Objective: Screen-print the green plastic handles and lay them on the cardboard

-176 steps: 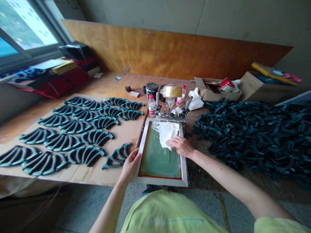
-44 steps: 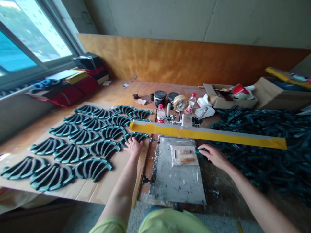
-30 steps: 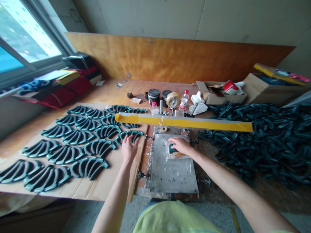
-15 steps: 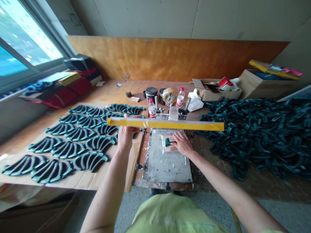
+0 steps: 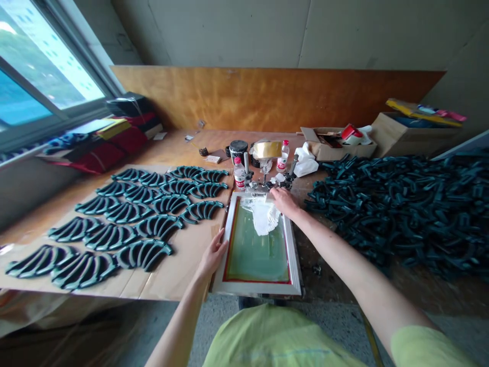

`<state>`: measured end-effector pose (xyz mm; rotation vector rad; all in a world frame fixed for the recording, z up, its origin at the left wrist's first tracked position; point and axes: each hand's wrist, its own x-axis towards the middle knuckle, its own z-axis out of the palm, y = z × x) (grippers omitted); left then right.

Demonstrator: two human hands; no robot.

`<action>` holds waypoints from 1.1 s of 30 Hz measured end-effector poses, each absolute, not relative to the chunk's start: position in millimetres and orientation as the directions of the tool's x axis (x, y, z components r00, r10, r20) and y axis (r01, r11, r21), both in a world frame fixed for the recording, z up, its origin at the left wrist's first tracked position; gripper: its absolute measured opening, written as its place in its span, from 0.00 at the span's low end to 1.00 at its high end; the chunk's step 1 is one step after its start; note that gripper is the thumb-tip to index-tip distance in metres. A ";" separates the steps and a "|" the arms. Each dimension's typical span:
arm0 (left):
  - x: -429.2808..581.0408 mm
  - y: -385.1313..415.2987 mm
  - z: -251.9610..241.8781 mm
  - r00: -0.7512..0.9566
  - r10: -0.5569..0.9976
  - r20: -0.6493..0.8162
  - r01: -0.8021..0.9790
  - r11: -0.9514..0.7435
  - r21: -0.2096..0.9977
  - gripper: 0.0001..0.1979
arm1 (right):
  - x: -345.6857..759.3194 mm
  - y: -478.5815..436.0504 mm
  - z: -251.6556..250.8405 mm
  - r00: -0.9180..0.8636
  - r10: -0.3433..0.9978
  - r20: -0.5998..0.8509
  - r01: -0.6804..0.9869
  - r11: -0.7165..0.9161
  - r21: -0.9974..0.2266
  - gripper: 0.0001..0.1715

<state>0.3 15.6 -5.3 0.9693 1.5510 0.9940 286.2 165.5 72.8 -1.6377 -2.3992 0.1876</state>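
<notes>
A long wooden work surface (image 5: 179,140) runs beneath a window. On the right lies a large heap of dark teal curved plastic pieces (image 5: 405,209). On the left, a cardboard sheet (image 5: 179,270) carries similar pieces laid out in neat rows.

Between them, near the person, lies a white-edged screen-printing frame (image 5: 255,288), its green mesh (image 5: 256,260) bordered in red. A crumpled white cloth (image 5: 262,216) sits on the mesh's upper part.

The right hand (image 5: 284,201) rests at the frame's top edge, just beside the cloth, with its fingers curled downward; whether it grips anything cannot be told. The left hand (image 5: 214,255) touches the frame's left side, fingers extended along it; whether it grips the frame cannot be told either.

Beyond the frame stand metal hinge clamps (image 5: 267,184), a plastic bottle (image 5: 239,174) and a black ink tin (image 5: 239,151).
</notes>
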 end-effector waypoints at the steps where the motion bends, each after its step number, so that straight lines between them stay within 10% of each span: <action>1: -0.5 16.4 -10.5 -0.162 0.930 -0.331 0.091 0.348 0.933 0.46 | 282.3 166.5 72.2 -0.347 0.937 0.051 0.915 0.350 -0.200 0.16; 16: -2.8 12.0 -26.4 -0.091 0.924 -0.371 0.025 0.374 0.927 0.42 | 298.0 103.0 78.0 -0.720 0.685 -0.109 0.690 0.693 -0.210 0.14; 30: 2.7 9.0 5.8 -0.117 0.909 -0.399 0.018 0.404 0.915 0.45 | 295.7 110.6 69.2 -0.618 0.782 0.079 0.737 0.612 -0.289 0.12; 33: 2.1 8.7 31.2 -0.074 0.901 -0.428 -0.032 0.426 0.904 0.48 | 284.5 146.6 90.0 -0.467 0.879 0.094 0.828 0.472 -0.302 0.28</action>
